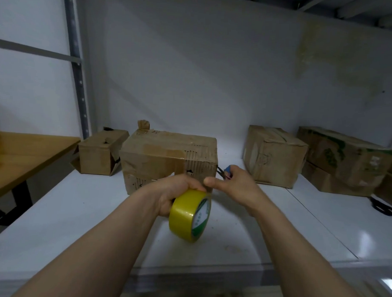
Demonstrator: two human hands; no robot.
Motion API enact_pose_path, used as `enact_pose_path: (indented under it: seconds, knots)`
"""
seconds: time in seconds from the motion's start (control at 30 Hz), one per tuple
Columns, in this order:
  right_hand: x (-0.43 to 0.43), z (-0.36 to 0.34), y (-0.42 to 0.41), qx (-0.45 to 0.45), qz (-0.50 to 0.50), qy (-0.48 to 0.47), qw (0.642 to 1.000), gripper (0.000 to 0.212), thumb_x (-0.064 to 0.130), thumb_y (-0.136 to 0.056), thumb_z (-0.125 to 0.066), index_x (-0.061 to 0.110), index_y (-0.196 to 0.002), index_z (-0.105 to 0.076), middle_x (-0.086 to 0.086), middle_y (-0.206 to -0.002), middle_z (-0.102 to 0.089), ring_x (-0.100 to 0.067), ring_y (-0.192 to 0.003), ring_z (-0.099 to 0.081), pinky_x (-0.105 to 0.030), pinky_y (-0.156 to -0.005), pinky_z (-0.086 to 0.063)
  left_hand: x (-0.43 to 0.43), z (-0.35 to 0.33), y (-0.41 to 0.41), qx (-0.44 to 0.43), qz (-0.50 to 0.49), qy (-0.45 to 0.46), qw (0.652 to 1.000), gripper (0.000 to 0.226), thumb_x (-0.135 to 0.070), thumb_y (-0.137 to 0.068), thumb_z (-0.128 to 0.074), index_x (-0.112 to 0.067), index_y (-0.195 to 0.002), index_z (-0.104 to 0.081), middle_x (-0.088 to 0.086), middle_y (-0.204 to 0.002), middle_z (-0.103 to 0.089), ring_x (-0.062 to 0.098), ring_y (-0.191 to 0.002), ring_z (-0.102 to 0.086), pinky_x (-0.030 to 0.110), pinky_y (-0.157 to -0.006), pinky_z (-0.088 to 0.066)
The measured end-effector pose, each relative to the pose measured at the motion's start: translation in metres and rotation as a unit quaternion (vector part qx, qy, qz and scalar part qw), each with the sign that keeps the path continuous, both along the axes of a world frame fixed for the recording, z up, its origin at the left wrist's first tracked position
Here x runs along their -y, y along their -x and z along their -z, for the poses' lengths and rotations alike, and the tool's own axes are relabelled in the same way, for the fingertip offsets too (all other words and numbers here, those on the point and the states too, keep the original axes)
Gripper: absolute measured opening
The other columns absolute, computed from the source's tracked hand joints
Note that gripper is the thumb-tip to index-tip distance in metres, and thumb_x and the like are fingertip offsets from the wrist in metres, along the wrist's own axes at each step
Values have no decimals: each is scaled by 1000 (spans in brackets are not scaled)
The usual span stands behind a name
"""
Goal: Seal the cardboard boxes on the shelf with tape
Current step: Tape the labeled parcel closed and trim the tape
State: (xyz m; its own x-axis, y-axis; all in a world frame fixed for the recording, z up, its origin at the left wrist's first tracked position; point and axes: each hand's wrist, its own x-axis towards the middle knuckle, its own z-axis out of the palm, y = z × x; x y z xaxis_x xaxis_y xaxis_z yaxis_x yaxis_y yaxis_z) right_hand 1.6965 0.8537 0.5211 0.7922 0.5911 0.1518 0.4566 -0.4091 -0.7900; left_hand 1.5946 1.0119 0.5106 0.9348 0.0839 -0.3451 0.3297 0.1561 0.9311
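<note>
2 bare forearms reach from the bottom of the frame to the middle, where both hands meet in front of the central cardboard box point(168, 156). The left grip point(178, 192) is clenched around a yellow tape roll point(188, 217), fingers wrapped over its top. The roll hangs on edge above the shelf point(77, 211), just below the box's lower right corner. Its green-and-white core face is turned to the right of the frame, so its hole axis runs roughly left to right.

The right grip point(234, 183) is curled around scissors point(225, 171) with a blue handle. Their dark blades point up and left toward the box's right edge, and the thumb is stretched left to the box's near corner. Whether a strip of tape runs from roll to box cannot be told.

This box lies with its long axis left to right across the frame. A brown tape patch covers the left half of its front and top, and a curl of old tape stands up at its rear left corner.

A smaller torn box point(99, 154) sits just beside it on the left. A crumpled box point(272, 155) stands well apart on the right, and 2 green-printed boxes point(343, 153) are stacked at the far right. A dark looped object point(382, 207) lies near the right edge.

The shelf is white and glossy and backed by a pale wall point(216, 60). A perforated metal upright point(77, 77) rises at upper left, and a wooden tabletop point(23, 153) sits at left.
</note>
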Motion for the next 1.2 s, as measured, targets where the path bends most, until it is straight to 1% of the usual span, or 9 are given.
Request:
enact_pose_path:
  seconds: [0.07, 0.2, 0.37, 0.53, 0.73, 0.83, 1.03, 1.1, 1.2]
  knots:
    - [-5, 11, 3, 7, 12, -39, 999, 52, 54, -71, -83, 17, -82, -48, 3, -77, -49, -10, -67, -44, -27, -61, -34, -3, 0, -1, -2, -9, 7, 1000, 43, -11, -85, -68, -3, -127, -63, 16, -89, -63, 25, -72, -61, 36, -71, -53]
    - [-7, 18, 7, 4, 54, -101, 993, 60, 54, -68, -84, 15, -99, -52, 3, -89, -60, -12, -77, -54, -29, -65, -43, -5, 0, -1, 1, -19, 22, 1000, 46, -9, -81, -69, -1, -126, -63, 20, -98, -61, 27, -76, -62, 39, -76, -53]
    - [-13, 20, 14, 40, 67, -101, 992, 65, 58, -69, -83, 23, -108, -45, 9, -90, -60, -5, -79, -58, -27, -68, -48, -4, -1, -2, 1, -29, 35, 999, 28, -6, -85, -64, 0, -112, -67, 16, -79, -62, 26, -68, -59, 37, -72, -51]
    - [-17, 20, 15, 7, 43, -123, 991, 64, 51, -74, -82, 24, -119, -45, 15, -92, -56, 0, -79, -57, -14, -59, -39, -4, -3, 0, -7, -32, 45, 998, 28, -4, -85, -65, 0, -113, -68, 17, -81, -63, 27, -69, -60, 38, -74, -51]
    - [-28, 22, 11, 24, 51, -127, 990, 57, 50, -79, -78, 26, -120, -46, 8, -83, -57, -3, -75, -58, -18, -60, -39, -4, -2, -5, -15, -36, 38, 999, 38, -2, -85, -66, 0, -122, -67, 19, -85, -61, 29, -70, -59, 39, -73, -51]
    - [-32, 27, 10, 18, 53, -141, 988, 56, 51, -80, -77, 27, -121, -46, 5, -85, -59, -8, -78, -61, -22, -65, -45, -5, -3, -4, -24, -26, 27, 999, 32, -4, -83, -69, 1, -114, -70, 21, -91, -62, 30, -73, -61, 40, -77, -52]
    - [-38, 36, 10, 15, 63, -171, 983, 56, 50, -81, -77, 29, -120, -44, 1, -82, -61, -13, -78, -65, -33, -73, -55, -5, -5, 0, -29, -17, 16, 999, 12, -5, -86, -68, 0, -96, -73, 18, -80, -68, 28, -66, -65, 36, -69, -55]
    - [-39, 38, 11, 16, 64, -171, 983, 56, 51, -81, -76, 29, -120, -42, 0, -82, -62, -14, -78, -65, -36, -75, -56, -4, -7, 2, -36, -22, 7, 999, 12, -6, -86, -68, 0, -96, -73, 18, -79, -68, 27, -64, -65, 35, -67, -57]
    - [-38, 38, 10, 24, 65, -166, 984, 55, 52, -81, -75, 30, -119, -41, 1, -80, -62, -13, -78, -65, -37, -76, -55, -5, -9, 5, -43, -28, 7, 999, 25, -9, -80, -72, 2, -103, -71, 18, -81, -69, 28, -64, -67, 36, -66, -57]
